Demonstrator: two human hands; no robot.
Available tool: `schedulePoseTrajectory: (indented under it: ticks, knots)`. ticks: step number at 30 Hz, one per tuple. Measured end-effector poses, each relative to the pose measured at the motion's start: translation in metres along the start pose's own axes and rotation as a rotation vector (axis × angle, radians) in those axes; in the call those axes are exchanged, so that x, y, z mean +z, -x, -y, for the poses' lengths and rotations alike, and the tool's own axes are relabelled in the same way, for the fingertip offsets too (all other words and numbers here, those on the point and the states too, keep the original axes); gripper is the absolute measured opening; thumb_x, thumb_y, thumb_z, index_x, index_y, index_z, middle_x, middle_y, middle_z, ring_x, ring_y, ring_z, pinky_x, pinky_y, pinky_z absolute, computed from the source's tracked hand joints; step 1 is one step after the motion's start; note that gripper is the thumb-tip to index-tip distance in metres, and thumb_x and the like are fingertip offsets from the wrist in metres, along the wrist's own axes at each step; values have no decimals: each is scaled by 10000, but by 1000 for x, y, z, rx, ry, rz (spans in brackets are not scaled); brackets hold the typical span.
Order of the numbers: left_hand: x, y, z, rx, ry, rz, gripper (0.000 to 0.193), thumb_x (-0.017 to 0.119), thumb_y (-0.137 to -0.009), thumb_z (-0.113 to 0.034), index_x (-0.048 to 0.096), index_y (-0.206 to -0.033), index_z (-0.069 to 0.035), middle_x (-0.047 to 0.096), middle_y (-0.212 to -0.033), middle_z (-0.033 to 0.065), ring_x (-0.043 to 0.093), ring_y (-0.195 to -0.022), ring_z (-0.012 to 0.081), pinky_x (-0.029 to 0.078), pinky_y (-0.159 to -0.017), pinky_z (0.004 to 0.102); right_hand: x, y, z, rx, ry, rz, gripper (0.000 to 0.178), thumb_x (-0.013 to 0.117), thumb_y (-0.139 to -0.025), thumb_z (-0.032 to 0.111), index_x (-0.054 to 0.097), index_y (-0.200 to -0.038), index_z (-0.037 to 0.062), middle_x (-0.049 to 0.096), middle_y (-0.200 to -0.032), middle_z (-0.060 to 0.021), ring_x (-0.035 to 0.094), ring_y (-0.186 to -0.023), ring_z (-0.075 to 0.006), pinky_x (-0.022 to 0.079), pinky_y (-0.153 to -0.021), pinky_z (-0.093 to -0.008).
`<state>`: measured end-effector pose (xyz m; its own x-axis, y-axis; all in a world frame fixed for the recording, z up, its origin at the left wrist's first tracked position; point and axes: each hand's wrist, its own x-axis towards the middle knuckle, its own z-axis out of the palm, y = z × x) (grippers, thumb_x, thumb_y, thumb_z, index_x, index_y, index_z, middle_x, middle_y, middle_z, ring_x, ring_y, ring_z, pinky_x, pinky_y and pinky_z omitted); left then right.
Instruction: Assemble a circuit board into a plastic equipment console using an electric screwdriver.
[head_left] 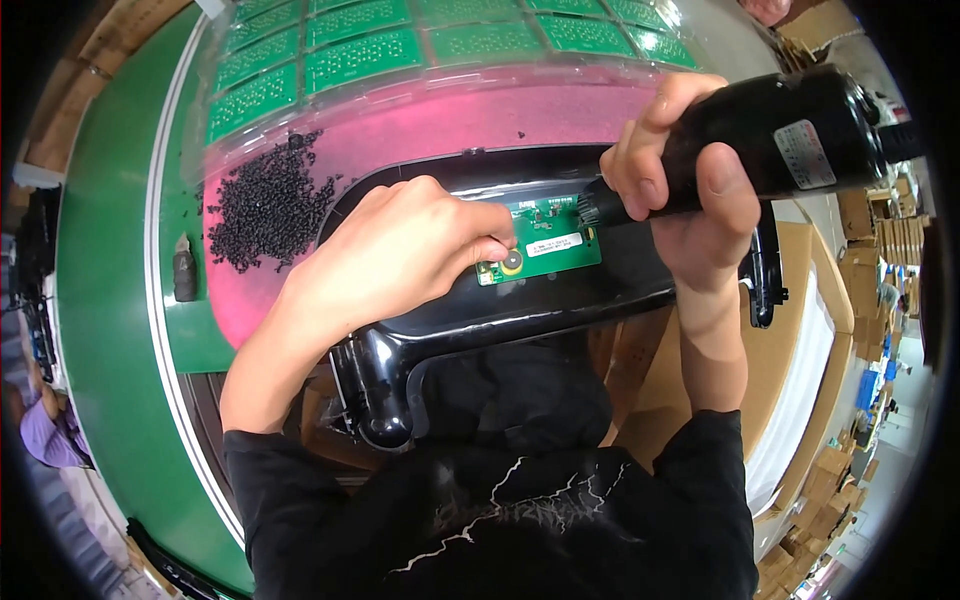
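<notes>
A small green circuit board [570, 260] with a white label and a round buzzer-like part lies in a glossy black plastic housing [640, 250]. The fingers of my left hand [410, 245] are closed in a pinch at the board's left end; whatever lies between the fingertips is hidden. My right hand [690, 200] wraps around a black electric screwdriver [745, 140], held almost level, its nose pointing left. That nose meets the board's right end in this view, hiding the bit. I cannot tell whether the bit touches a screw.
A heap of small black screws [265, 205] rests on a pink mat [440, 120]. Clear trays of green circuit boards [365, 60] stand beyond it. Left are a dark wrapped stub [184, 272] and a green tabletop [110, 300]. An open cardboard box [790, 390] stands at the right.
</notes>
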<state>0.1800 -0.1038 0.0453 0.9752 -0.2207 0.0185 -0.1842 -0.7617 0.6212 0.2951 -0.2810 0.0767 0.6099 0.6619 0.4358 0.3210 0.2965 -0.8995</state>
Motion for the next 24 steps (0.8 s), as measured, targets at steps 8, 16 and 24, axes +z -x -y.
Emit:
schedulePoseTrajectory:
  ticks: [8,16,24]
  knots:
    - [0,2,-3,-14,19,-13,141,611,-837,-205,654,-867,-73,673,-781,73,636,-704,291,490,-632,355,-7,-15,-4,94,-120,116,456,518,-843,497,463,-931,54,408,-534,18,367,-428,-81,318,-461,-239]
    - [-1,0,-3,103,223,-159,96,689,-772,-105,669,-816,-22,669,-714,81,641,-611,196,474,-548,280,3,6,25,-208,-588,226,486,551,-813,584,479,-996,139,465,-606,48,425,-469,-67,363,-538,-253]
    - [3,-1,5,184,558,-197,119,690,-770,-70,657,-837,23,673,-708,76,629,-613,124,469,-536,225,12,3,34,-275,-533,276,494,592,-795,569,475,-1010,140,478,-599,49,458,-478,-65,388,-540,-244]
